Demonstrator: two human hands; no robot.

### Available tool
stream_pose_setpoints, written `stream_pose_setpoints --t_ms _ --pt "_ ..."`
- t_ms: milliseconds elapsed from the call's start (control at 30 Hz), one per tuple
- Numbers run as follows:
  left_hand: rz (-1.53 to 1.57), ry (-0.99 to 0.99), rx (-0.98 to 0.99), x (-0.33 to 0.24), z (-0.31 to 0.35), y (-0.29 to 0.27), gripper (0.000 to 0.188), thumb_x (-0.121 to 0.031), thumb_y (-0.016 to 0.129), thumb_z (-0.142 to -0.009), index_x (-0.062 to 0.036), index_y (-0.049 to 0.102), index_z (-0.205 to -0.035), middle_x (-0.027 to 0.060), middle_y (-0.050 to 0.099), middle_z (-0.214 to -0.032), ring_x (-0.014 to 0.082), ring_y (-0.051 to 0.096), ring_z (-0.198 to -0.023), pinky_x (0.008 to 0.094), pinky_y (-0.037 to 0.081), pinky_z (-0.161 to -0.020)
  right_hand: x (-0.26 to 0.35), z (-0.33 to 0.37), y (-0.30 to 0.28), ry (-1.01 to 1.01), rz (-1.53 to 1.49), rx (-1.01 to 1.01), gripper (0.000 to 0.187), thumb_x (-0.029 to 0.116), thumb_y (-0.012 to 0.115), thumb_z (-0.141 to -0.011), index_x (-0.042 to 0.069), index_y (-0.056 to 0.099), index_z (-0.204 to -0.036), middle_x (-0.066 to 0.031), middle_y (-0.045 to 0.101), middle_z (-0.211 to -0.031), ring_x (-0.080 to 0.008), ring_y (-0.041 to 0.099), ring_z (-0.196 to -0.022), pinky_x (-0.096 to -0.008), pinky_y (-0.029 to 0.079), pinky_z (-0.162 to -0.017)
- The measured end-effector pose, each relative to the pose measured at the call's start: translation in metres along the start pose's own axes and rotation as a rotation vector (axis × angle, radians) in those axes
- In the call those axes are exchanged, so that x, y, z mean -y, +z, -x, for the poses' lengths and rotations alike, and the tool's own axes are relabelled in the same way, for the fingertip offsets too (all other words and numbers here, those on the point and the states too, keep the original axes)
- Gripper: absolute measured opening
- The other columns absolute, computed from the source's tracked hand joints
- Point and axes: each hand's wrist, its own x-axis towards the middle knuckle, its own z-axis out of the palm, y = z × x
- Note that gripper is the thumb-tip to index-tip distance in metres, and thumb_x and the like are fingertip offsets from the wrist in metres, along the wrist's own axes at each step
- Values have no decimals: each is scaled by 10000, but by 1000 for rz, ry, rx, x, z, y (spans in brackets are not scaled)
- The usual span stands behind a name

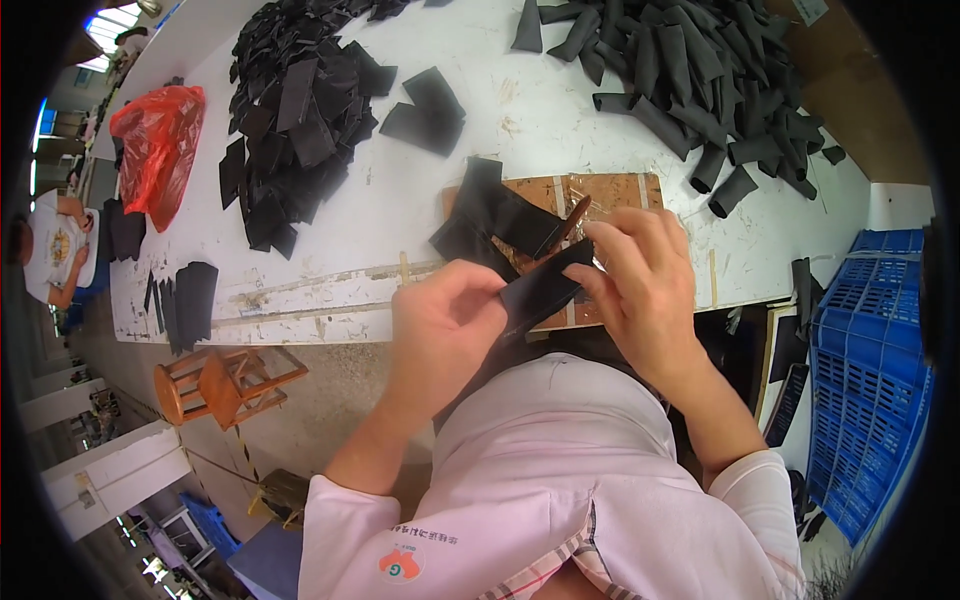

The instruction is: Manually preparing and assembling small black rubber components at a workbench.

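Note:
A black strip of material (545, 288) is stretched between my two hands at the table's near edge. My left hand (450, 318) pinches its left end between thumb and fingers. At the other end, my right hand (640, 275) grips it with thumb and fingertips. Beyond the strip, a brown pointed stick (575, 215) juts up beside my right fingers; its lower part is hidden. More flat black pieces (485, 205) lie just past my hands, partly over a brown board (635, 188) with clear tape on it.
Flat black pieces (300, 120) are heaped at the far left, and rolled black tubes (690, 75) at the far right. A red plastic bag (160, 150) lies on the left of the white table (400, 190). Blue crates (870, 350) stand right, a wooden stool (230, 385) left. Another person (65, 245) sits farther left.

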Motion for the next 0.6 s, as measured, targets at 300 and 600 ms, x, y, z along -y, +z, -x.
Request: stream_pose_setpoints --t_ms 300,600 --pt "-174 240 -452 6 12 48 77 43 595 -730 -8 560 -775 39 572 -641 72 535 -552 225 437 -489 26 25 23 220 -665 41 237 -3 671 -638 -11 571 -853 -108 524 -785 -203 557 -669 -291 444 -483" --pt "916 -182 -173 16 6 32 206 64 577 -716 -4 512 -899 41 564 -705 8 430 -492 138 284 -376 23 30 25 542 -775 111 99 -30 626 -665 -17 563 -740 -46 494 -677 -129 488 -606 -244 385 -482"
